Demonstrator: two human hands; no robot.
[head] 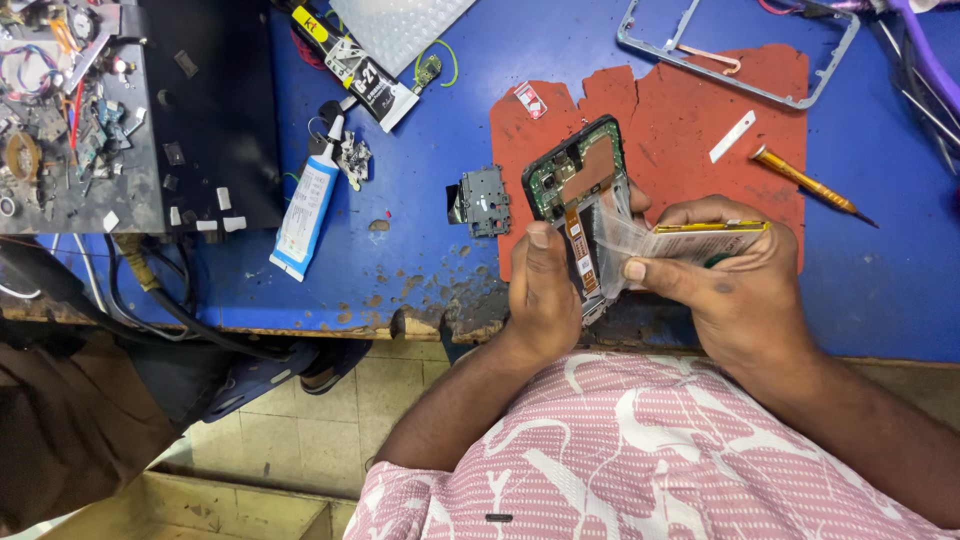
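Observation:
My left hand [540, 290] grips an opened phone body [572, 175], its green circuit board and orange flex cable exposed, held tilted over a red mat [680, 120]. My right hand [735, 270] holds a flat battery [700, 240] with a yellow edge, lifted off the phone. Stretched clear adhesive film [618, 228] still joins the battery to the phone. My left thumb presses on the phone's middle.
On the blue bench [420, 270] lie a small metal shield part [483, 200], a white glue tube [307, 208], a black glue tube [355, 70], an orange-handled screwdriver [808, 183], a white strip [732, 136] and a phone frame [740, 50]. A black box with parts [100, 110] sits at left.

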